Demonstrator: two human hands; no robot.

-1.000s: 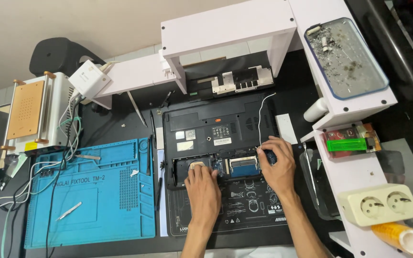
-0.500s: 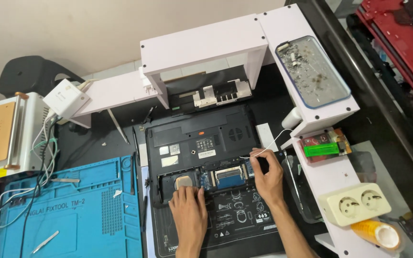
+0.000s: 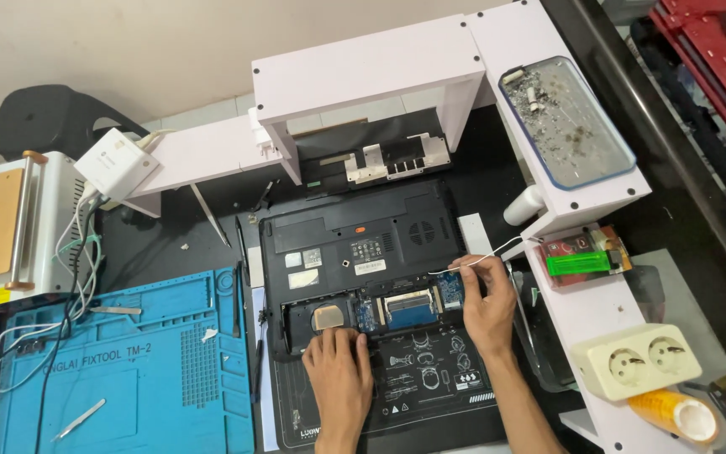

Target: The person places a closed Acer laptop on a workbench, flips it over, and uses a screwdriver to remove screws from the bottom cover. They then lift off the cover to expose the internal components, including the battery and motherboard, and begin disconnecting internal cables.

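Upturned laptop [image 3: 363, 252] lay on worktop, bay open. Left hand [image 3: 339, 363] pressed flat, fingers together, on its front edge; right hand [image 3: 485, 307] pinched thin white cable [image 3: 497, 249]. Step looked like freeing cable; next needed gentle pull.

left hand [image 3: 339, 363] flat, right hand [image 3: 485, 300] pinching

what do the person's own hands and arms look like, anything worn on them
Both are bare: the left hand and the right hand wear no gloves, and no rings, watch or wrist strap show. No sleeves reach the forearms as far as the bottom edge of the head view. The fingers are uncovered, with short nails. No markings or tape are visible on either arm.
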